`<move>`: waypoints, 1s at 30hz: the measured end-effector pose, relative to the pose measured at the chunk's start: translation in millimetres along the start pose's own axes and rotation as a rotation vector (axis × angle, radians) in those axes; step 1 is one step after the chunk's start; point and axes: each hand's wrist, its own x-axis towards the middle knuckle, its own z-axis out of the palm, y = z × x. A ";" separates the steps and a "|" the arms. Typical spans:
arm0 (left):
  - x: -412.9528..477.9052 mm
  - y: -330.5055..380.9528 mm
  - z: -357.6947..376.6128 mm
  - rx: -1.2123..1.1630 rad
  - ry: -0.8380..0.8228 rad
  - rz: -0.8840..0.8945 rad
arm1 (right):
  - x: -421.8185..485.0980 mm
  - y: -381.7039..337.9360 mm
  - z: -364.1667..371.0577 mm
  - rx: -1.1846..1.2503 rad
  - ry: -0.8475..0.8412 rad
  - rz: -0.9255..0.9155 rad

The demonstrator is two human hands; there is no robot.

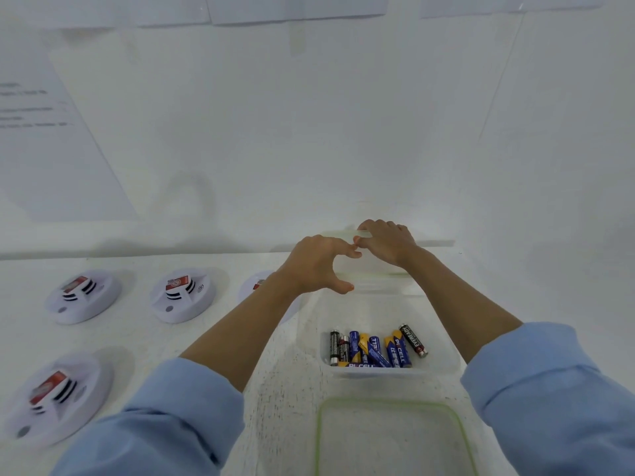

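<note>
Head view: right hand grips one far container, left hand spread, four detectors.

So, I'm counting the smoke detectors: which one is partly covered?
The far-row smoke detector, third from the left, beside the battery tub. The left forearm hides most of it; nothing covers the others.

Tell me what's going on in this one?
A person reaches both hands past an open clear tub of batteries to a second clear container at the back of the table. The right hand grips its top. The left hand curves at its near side, grip unclear. A green-rimmed lid lies nearest the camera, with smoke detectors to the left.
</note>
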 end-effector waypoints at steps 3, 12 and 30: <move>0.2 1.8 -0.4 0.019 0.000 -0.005 | 0.6 1.2 0.2 0.007 0.000 -0.003; -1.7 5.5 1.6 0.033 0.005 -0.028 | -3.8 -0.1 -1.0 -0.014 -0.005 -0.015; -32.7 23.0 -17.5 -0.065 -0.005 -0.196 | -74.8 -1.3 -32.3 0.167 0.017 -0.156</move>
